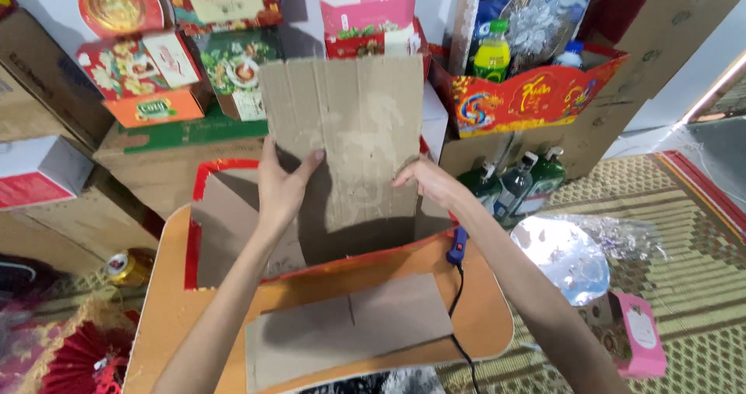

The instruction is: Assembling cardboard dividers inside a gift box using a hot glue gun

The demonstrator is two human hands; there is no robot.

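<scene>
The cardboard sheet (346, 137) I hold is plain brown, worn pale in patches. The open box (203, 207) below has a red rim. My bench (167, 308) is orange. The floor mat (684, 246) is woven olive-yellow with a red border.

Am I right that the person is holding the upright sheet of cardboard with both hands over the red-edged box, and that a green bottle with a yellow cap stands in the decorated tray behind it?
Not quite: the head view shows the bottle is yellow with a green cap. The rest holds: the left hand and right hand hold the upright cardboard sheet over the red-edged box, with the decorated tray behind it.
</scene>
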